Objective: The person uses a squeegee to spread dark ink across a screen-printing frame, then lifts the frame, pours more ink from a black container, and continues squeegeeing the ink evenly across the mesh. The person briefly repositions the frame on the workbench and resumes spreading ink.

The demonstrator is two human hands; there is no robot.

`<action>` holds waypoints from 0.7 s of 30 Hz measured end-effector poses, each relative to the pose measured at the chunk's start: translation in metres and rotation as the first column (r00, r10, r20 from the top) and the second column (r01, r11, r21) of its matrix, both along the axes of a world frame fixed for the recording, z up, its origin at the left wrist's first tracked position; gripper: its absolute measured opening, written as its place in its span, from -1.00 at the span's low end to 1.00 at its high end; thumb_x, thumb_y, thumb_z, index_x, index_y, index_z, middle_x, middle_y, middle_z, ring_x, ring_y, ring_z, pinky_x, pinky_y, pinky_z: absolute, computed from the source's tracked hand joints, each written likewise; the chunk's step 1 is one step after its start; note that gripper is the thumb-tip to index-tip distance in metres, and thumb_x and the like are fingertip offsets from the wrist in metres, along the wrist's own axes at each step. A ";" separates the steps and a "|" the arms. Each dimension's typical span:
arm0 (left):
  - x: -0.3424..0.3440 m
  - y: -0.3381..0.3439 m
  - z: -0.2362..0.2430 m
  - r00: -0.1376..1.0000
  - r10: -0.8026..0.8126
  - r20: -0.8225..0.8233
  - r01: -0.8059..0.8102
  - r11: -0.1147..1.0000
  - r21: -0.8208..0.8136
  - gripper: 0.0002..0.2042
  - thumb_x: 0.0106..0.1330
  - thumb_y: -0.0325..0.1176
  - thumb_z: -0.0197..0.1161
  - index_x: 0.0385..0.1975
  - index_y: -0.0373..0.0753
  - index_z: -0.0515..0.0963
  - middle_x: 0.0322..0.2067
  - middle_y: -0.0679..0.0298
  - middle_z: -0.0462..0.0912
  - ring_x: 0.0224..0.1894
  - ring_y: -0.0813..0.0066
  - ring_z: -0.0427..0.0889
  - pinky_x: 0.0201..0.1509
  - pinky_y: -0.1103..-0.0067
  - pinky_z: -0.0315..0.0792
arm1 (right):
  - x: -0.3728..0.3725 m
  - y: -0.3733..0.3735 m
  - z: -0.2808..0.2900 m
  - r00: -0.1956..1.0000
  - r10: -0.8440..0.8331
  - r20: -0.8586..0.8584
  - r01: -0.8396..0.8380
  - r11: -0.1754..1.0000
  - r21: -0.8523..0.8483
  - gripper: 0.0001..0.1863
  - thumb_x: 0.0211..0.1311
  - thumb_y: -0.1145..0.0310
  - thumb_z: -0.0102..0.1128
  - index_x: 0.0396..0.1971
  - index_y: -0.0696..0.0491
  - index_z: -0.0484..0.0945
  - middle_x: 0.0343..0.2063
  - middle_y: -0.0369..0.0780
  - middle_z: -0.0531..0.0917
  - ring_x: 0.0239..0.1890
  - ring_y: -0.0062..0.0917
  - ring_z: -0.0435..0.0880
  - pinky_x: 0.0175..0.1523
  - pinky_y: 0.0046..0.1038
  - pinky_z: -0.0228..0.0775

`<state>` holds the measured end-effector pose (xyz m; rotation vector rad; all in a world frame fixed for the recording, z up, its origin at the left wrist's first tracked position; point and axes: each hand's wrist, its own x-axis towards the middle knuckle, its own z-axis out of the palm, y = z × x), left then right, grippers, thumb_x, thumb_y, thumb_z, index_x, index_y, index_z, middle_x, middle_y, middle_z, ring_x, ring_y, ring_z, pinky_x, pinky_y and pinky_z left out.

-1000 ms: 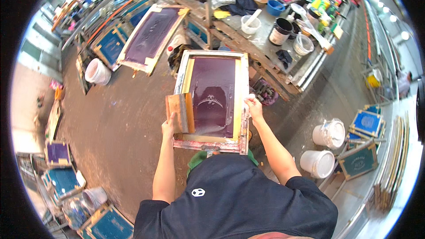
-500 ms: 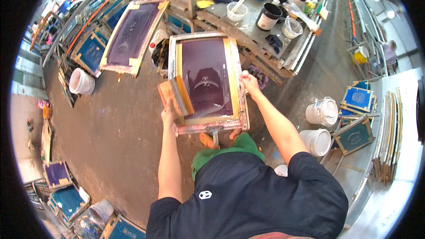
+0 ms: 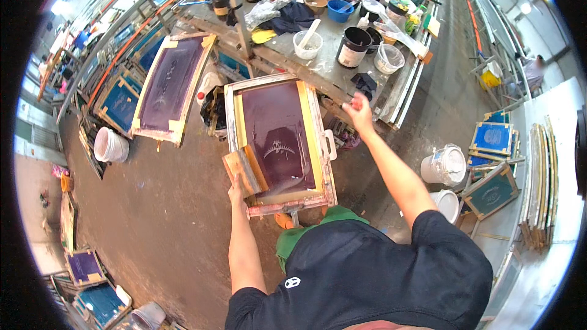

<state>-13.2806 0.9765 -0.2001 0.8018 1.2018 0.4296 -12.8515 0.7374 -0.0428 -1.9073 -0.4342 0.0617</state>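
Note:
In front of me is a screen printing frame point(image 3: 293, 171), tilted, with purple mesh, tape along its inner edges and a pale leafy arc design. My left hand point(image 3: 236, 189) is closed on a wooden squeegee point(image 3: 246, 171) that lies across the frame's lower left side; its fingertips are partly hidden. Off the frame, my right hand point(image 3: 359, 113) is raised near the table edge with its fingers loosely apart and nothing visible in them. Just beyond it a dark rag point(image 3: 364, 84) lies on the table. A white handle point(image 3: 331, 145) sticks out from the frame's right side.
The table point(image 3: 333, 64) ahead carries a white tub point(image 3: 307, 45), a black ink pot point(image 3: 354, 47), a blue bowl point(image 3: 340, 10) and a clear tub point(image 3: 389, 59). Another screen point(image 3: 171, 85) leans at left, near a white bucket point(image 3: 111, 145). Lidded buckets point(image 3: 443, 165) stand right.
My right hand has let go of the handle on the frame's right side and moved up toward the table. My left hand keeps the squeegee. The view has shifted, bringing more table into sight.

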 end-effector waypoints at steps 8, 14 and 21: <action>-0.011 -0.013 -0.002 0.944 0.136 -0.302 -0.026 0.939 0.342 -0.25 0.25 0.14 0.38 0.20 -0.44 0.48 0.02 0.08 0.64 0.06 0.26 0.60 0.15 0.48 0.44 | 0.162 0.082 0.041 0.972 -0.073 0.224 0.038 0.987 0.155 0.29 -0.25 -0.03 0.72 0.37 0.27 0.07 0.29 0.01 0.34 0.31 -0.28 0.36 0.44 -0.22 0.13; -0.016 -0.058 0.064 0.968 0.247 -0.045 -0.223 0.928 0.299 -0.59 0.43 -0.19 0.26 0.07 -0.41 0.50 -0.03 0.15 0.64 0.01 0.40 0.62 0.09 0.51 0.45 | 0.174 0.117 0.042 0.926 0.023 0.378 -0.141 0.947 0.288 0.20 -0.33 0.19 0.80 0.26 0.30 0.12 0.11 -0.02 0.52 0.14 -0.36 0.55 0.32 -0.29 0.35; 0.003 -0.054 0.099 0.777 0.074 -0.625 0.406 0.700 0.587 -0.63 0.21 -0.26 0.38 -0.04 -0.22 0.48 -0.38 -0.02 0.69 -0.29 0.03 0.73 -0.19 0.27 0.53 | 0.166 0.091 0.054 0.916 -0.031 0.400 -0.092 0.954 0.285 0.11 -0.27 0.12 0.76 0.23 0.29 0.24 0.15 -0.04 0.53 0.18 -0.37 0.54 0.32 -0.32 0.32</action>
